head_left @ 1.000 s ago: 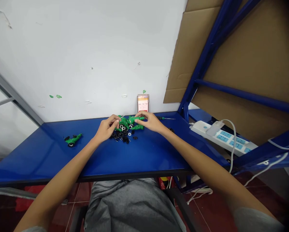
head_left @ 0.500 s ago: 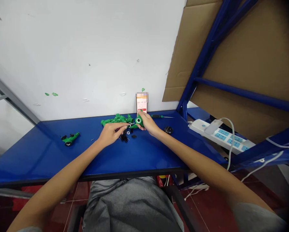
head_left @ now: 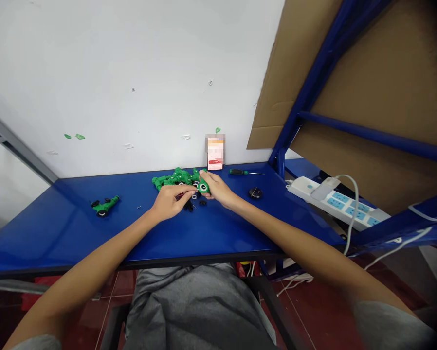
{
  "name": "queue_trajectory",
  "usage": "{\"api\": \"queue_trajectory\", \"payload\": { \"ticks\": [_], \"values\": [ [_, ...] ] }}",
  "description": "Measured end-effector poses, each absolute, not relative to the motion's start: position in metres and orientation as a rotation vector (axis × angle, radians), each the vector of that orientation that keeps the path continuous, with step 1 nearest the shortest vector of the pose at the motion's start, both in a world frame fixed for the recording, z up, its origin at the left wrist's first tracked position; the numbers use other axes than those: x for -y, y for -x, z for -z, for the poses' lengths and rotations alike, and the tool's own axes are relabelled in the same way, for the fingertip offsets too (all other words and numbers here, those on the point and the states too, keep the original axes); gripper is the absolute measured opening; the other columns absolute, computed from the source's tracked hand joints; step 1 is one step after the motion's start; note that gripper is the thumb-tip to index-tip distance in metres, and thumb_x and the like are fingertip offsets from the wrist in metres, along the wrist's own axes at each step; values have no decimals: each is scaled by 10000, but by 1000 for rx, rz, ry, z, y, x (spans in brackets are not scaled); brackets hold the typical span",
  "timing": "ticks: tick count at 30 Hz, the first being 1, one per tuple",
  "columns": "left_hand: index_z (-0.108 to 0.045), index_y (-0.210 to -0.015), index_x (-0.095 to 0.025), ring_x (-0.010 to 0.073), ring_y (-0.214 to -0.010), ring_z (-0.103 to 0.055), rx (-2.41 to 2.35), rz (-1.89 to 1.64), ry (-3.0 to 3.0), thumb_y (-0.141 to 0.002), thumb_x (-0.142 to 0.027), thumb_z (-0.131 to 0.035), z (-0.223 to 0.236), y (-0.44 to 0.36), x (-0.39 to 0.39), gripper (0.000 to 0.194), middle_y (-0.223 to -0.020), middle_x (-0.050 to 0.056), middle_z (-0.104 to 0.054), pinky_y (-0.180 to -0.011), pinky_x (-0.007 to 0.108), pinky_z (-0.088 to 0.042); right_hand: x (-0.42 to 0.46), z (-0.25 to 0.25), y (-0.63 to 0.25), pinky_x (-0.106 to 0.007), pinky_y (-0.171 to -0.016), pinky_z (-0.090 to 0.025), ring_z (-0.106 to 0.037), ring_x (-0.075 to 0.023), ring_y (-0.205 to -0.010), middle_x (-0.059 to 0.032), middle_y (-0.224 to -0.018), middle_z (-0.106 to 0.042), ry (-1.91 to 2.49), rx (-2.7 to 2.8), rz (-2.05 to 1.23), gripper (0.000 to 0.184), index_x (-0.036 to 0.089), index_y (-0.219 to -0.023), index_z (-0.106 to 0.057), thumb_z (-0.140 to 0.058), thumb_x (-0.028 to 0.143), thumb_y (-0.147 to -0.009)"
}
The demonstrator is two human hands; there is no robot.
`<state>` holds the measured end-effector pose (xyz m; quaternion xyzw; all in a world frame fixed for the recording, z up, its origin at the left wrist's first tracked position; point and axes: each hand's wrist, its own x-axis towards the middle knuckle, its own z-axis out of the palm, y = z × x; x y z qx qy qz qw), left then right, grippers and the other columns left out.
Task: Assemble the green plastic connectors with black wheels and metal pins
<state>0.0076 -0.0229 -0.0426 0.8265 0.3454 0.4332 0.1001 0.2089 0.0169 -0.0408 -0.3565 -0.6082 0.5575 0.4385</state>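
In my right hand (head_left: pixel 220 191), fingers wrapped round it, is a green plastic hose fitting (head_left: pixel 205 185) with its round opening and white ring facing me. My left hand (head_left: pixel 170 201) pinches a thin tool with a dark red handle (head_left: pixel 181 196), and its light metal tip reaches to the fitting's opening. Whether the tip touches the ring or goes inside, I cannot tell. Behind my hands lies a heap of green fittings (head_left: pixel 178 176). Small black parts (head_left: pixel 189 206), a white ring (head_left: pixel 194 197) and a black piece (head_left: pixel 203 202) lie just below my hands.
A phone (head_left: pixel 215 154) leans on the white wall. To the right are a green-and-black screwdriver (head_left: pixel 238 172), a round black object (head_left: pixel 255 193) and a power strip (head_left: pixel 335 200). At left lie a branched green fitting with black parts (head_left: pixel 105 206) and a small metal pin (head_left: pixel 138 207).
My right hand has brought the green fitting slightly left and down, and turned its opening. The tool tip in my left hand now meets the fitting's opening. The view has shifted slightly.
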Motion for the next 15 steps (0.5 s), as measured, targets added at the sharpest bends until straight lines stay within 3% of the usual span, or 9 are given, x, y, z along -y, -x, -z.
{"api": "queue_trajectory", "payload": {
  "ticks": [6,15],
  "values": [
    [-796,-887,-144,117,-537,-535,-988,-1216,-2290,-1015,-449,-638,38,-4,24,367,-672,29,-718,-551,247,-412,-9,37,-207,-195,-388,-204,-344,-70,-411,80,-549,-419,867,1461,-1512,502,234,-821,-456,-625,688,-953],
    [-741,-849,-120,70,-483,-350,-773,-1138,-1737,-933,-561,-742,47,-11,19,450,-533,-47,-441,-494,220,-252,-9,41,-205,-189,-365,-134,-226,-64,-360,85,-440,-372,807,1493,-1726,494,220,-779,-493,-512,655,-1013]
  ]
}}
